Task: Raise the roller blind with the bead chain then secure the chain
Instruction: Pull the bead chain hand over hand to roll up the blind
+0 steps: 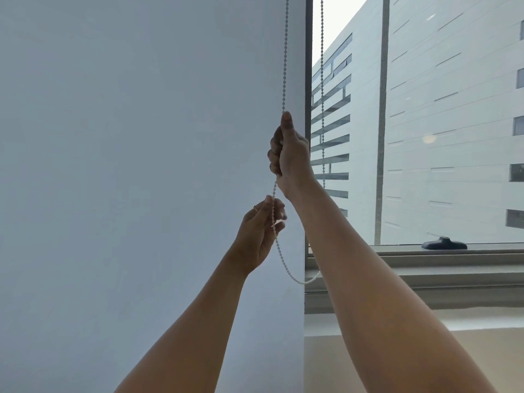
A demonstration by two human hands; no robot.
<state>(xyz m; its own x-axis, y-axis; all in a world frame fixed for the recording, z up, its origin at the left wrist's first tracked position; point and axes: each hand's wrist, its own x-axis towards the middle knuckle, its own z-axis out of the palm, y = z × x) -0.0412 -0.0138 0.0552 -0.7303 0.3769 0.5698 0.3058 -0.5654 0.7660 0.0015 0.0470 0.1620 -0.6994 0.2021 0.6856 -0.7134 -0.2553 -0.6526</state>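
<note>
Chain (284, 66) runs straight up-down; my right hand (289, 154) is clenched on it, higher, left hand (262, 234) pinching it loosely right below.

bead chain (284, 66) top cut off by upper edge, far strand's lower end hidden behind right forearm (368, 279)

no readable text, labels, brands, numbers or signs anywhere in view
</note>
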